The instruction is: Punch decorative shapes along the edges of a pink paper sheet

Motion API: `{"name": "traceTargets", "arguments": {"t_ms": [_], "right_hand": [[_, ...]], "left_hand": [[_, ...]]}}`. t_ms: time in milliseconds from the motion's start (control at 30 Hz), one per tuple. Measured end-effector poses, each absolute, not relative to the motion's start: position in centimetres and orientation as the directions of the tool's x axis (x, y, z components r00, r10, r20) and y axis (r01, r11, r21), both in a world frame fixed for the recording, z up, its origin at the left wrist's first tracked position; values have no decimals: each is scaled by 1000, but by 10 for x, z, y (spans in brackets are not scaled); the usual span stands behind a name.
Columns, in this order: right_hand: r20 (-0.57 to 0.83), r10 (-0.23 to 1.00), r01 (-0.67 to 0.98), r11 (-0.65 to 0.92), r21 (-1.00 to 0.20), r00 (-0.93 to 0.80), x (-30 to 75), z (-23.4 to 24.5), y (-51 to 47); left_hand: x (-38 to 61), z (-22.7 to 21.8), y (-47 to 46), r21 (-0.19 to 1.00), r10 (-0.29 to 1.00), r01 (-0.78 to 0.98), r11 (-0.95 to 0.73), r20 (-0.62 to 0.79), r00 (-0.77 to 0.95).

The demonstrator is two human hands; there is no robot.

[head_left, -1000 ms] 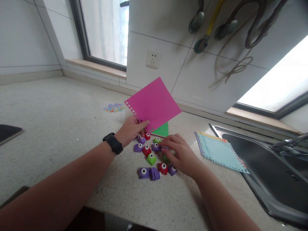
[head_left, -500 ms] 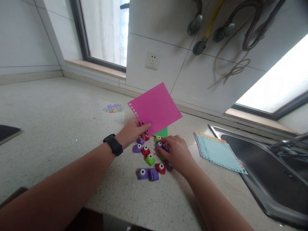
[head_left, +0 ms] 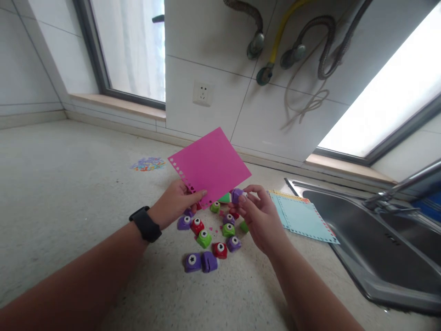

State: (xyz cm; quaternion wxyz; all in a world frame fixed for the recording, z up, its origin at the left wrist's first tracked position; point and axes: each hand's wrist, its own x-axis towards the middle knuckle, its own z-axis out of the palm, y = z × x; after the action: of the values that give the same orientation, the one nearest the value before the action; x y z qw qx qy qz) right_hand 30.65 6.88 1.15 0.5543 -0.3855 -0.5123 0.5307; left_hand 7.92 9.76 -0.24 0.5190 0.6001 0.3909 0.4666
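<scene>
My left hand (head_left: 182,200), with a black watch at the wrist, grips a pink sheet of paper (head_left: 212,165) by its lower left corner. Small shapes are punched along the sheet's left edge. Between thumb and fingers, my right hand (head_left: 260,214) pinches a purple craft punch (head_left: 237,196) with a white button, raised beside the sheet's right side. Below both hands, several more punches lie on the counter, among them a green punch (head_left: 204,238), a red punch (head_left: 219,249) and a purple punch (head_left: 193,262). Part of a green paper (head_left: 224,198) shows under the pink sheet.
Punched sheets, a pale blue one (head_left: 306,219) on top, lie to the right and overlap the edge of a metal sink (head_left: 365,257) with a faucet (head_left: 389,193). A pile of coloured paper bits (head_left: 148,164) sits at the back left of the counter (head_left: 86,184).
My right hand has lifted the purple punch from the group on the counter. My left hand still holds the pink sheet. The whole view has shifted somewhat.
</scene>
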Motion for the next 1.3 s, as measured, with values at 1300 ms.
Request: {"name": "traceTargets", "arguments": {"t_ms": [1300], "right_hand": [[436,886,-145,458,-877,160,314,18,67]], "left_hand": [[76,-9,93,956,972,230,-183,141,190]]}}
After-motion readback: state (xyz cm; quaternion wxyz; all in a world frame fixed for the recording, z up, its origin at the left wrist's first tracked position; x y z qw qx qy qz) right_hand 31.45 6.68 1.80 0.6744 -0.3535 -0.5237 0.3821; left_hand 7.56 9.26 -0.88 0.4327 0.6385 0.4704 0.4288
